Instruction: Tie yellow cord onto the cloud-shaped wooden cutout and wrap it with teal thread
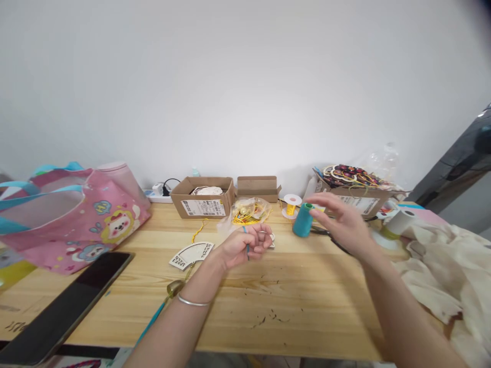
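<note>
My left hand (245, 244) is turned palm up above the table, its fingers curled in. Teal thread (247, 251) shows at these fingers and forms a band around one of them. My right hand (343, 225) is at the top of a teal thread cone (303, 221), thumb and fingers apart; whether the fingertips touch the cone I cannot tell. A small pale wooden piece (272, 240) is partly hidden behind my left fingers. Left of that hand lies a fan-shaped wooden plaque (192, 255) with yellow cord, near a brass bell (175, 288) and a teal tassel (151, 323).
Cardboard boxes (202, 207) line the wall, one heaped with corded pieces (351, 176). A plastic bag of yellow cords (249, 212) and a yellow spool (291, 206) sit between. A pink bag (88, 220) and black tablet (72, 301) lie left, beige cloth (441, 266) right.
</note>
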Demonstrator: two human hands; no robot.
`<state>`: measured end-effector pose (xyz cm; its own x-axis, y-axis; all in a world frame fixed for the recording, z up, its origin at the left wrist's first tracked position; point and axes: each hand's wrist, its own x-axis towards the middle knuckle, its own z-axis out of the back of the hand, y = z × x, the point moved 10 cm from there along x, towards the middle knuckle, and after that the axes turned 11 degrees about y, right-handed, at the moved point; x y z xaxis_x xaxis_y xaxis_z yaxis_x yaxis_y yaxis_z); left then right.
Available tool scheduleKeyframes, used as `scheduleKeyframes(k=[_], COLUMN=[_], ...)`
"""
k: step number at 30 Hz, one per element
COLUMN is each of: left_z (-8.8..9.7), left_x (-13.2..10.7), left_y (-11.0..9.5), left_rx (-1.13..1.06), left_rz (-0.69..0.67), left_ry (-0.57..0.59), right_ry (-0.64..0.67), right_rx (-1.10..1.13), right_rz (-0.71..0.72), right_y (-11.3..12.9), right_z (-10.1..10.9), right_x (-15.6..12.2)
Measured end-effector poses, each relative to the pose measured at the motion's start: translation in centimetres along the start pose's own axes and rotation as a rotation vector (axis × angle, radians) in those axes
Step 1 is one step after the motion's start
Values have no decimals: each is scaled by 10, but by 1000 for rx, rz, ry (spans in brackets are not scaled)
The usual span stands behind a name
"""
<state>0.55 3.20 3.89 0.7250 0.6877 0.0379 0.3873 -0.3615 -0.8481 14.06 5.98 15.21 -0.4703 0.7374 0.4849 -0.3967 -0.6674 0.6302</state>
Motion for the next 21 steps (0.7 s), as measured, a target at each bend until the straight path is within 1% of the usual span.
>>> scheduleKeyframes(k=[1,2,3,4,5,6,7,8,9,10,12,14,15,17,19,21], left_z=[-3,-5,-8,-9,-10,-10,-8,-6,-3,-1,1,-1,-5,-14,-25,-34], left_x=[0,0,0,0,-1,-1,-2,-2,-2,-2,-1,2,3,5,7,7], left_y=[1,1,0,-1,-3,-5,-6,-6,-5,-4,3,15,21,32,40,46], left_rx=[22,48,75,102,126,143,154,161,163,163,165,168,165,149,121,97], left_rz=[7,11,10,5,-5,-16,-26,-30,-28,-20,16,87,129,201,248,279], left_ry=[9,17,25,32,35,34,25,13,-2,-14,-27,-19,-5,43,109,173], right_ry=[9,51,99,181,282,416,553,665,730,726,614,504,483,467,418,347], right_rx=[143,269,382,475,542,572,565,516,428,314,79,-77,-118,-167,-219,-264], right_rz=[-30,-63,-88,-109,-126,-133,-135,-135,-134,-127,-72,42,108,221,290,328], right_y=[-1,-1,-1,0,1,3,5,5,3,0,1,16,25,42,53,58], right_z=[-17,-38,-58,-79,-98,-116,-130,-137,-137,-130,-105,-85,-80,-79,-79,-80], right_x=[2,3,4,4,2,-1,-5,-10,-14,-13,-5,2,4,6,9,14])
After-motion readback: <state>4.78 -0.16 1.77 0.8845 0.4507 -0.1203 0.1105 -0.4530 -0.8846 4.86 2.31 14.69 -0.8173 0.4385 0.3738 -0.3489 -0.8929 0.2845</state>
